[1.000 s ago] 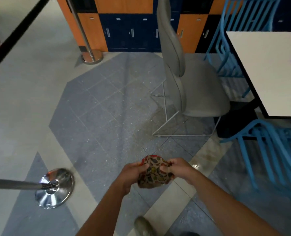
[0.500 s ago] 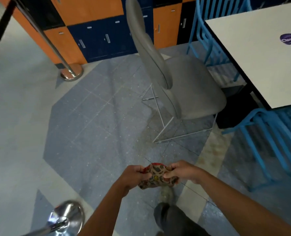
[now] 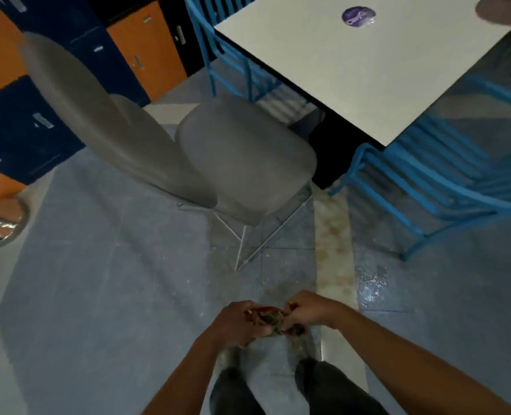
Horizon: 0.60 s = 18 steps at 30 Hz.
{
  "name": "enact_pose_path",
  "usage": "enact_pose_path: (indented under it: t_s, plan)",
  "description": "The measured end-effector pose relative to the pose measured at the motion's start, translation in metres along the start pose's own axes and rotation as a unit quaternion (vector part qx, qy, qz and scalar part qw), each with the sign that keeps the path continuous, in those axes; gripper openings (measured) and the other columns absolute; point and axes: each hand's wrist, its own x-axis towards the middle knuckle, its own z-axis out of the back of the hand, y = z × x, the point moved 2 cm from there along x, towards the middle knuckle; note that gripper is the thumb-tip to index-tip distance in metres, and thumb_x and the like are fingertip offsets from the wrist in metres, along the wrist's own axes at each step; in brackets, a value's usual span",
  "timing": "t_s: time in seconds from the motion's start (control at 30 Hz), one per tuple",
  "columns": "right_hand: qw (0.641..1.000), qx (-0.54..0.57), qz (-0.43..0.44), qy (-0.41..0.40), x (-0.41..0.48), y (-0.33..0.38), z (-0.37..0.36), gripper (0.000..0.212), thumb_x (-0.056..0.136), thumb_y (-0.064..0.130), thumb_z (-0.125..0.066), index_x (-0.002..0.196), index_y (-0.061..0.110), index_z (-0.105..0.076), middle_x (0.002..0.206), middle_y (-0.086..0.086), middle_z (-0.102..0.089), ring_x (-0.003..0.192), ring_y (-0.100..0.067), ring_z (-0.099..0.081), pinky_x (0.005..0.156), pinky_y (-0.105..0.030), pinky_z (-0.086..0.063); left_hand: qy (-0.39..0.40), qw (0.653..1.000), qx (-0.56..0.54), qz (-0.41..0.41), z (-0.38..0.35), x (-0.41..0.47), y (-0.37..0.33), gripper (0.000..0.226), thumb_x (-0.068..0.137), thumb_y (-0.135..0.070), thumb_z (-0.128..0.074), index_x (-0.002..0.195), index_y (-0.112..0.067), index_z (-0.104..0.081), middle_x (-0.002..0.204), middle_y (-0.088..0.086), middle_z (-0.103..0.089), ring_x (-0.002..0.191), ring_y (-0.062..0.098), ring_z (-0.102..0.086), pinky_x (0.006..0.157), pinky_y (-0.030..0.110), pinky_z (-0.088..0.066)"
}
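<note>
You will find one marking only: a round purple sticker [image 3: 358, 16] on the white desk [image 3: 368, 73] — its pale lettering is too blurred to read.

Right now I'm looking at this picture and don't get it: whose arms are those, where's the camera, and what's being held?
No machine here. The picture comes from one wide-angle camera worn on a person's head, looking forward and down, so the arms coming in from the bottom are that person's own. The left hand and the right hand both grip a small bunched patterned cloth between them, above the floor. Ahead stands a grey chair, and beside it a white table with a round purple sticker on top. Blue chairs stand at the table, and orange and blue lockers line the back.
</note>
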Motion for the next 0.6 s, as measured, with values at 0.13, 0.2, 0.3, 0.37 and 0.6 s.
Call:
enact_pose_path:
  t_s: [0.13,0.2,0.3,0.37,0.6]
  plan:
    - [0.995,0.084,-0.034,-0.047,0.012,-0.024,-0.002,0.022,0.061,0.036,-0.087,0.075,0.023,-0.076,0.084,0.003,-0.072,0.082,-0.015,-0.068,0.078,-0.03,-0.059,0.088,0.987,0.124,-0.055,0.012,0.047,-0.014,0.03,0.072,-0.056,-0.076,0.083,-0.028,-0.074,0.074,-0.023,-0.067,0.075,0.0,-0.063,0.051,0.004,-0.037]
    - [0.989,0.123,-0.058,-0.063,0.022,-0.037,-0.012,0.037,0.054,0.043,-0.085,0.083,0.022,-0.079,0.09,0.005,-0.074,0.087,-0.013,-0.069,0.084,-0.031,-0.059,0.128,0.971,0.189,-0.076,0.014,0.073,-0.011,0.031,0.078,-0.047,-0.079,0.067,-0.021,-0.066,0.068,-0.012,-0.063,0.077,0.009,-0.064,0.049,0.01,-0.033]
    - [0.974,0.177,-0.087,-0.111,0.041,-0.05,-0.033,0.038,0.051,0.048,-0.084,0.083,0.027,-0.081,0.079,0.015,-0.076,0.081,-0.006,-0.072,0.073,-0.02,-0.057,0.169,0.938,0.28,-0.115,0.017,0.111,-0.006,0.031,0.086,-0.044,-0.082,0.095,-0.015,-0.081,0.094,0.007,-0.076,0.094,0.016,-0.071,0.064,0.021,-0.037]
    - [0.965,0.2,-0.092,-0.141,0.056,-0.053,-0.047,0.035,0.049,0.054,-0.079,0.077,0.033,-0.08,0.077,0.016,-0.076,0.08,-0.003,-0.072,0.067,-0.011,-0.05,0.203,0.915,0.325,-0.125,0.018,0.132,-0.004,0.035,0.087,-0.046,-0.08,0.102,-0.014,-0.08,0.106,0.012,-0.078,0.103,0.022,-0.073,0.07,0.026,-0.04]
    - [0.949,0.209,-0.101,-0.214,0.137,-0.062,-0.087,0.02,0.076,0.047,-0.075,0.061,0.037,-0.068,0.07,0.018,-0.066,0.086,0.001,-0.07,0.083,-0.008,-0.047,0.23,0.884,0.389,-0.12,0.016,0.206,0.036,0.038,0.095,-0.047,-0.072,0.1,-0.01,-0.077,0.106,0.017,-0.074,0.107,0.027,-0.071,0.073,0.032,-0.042]
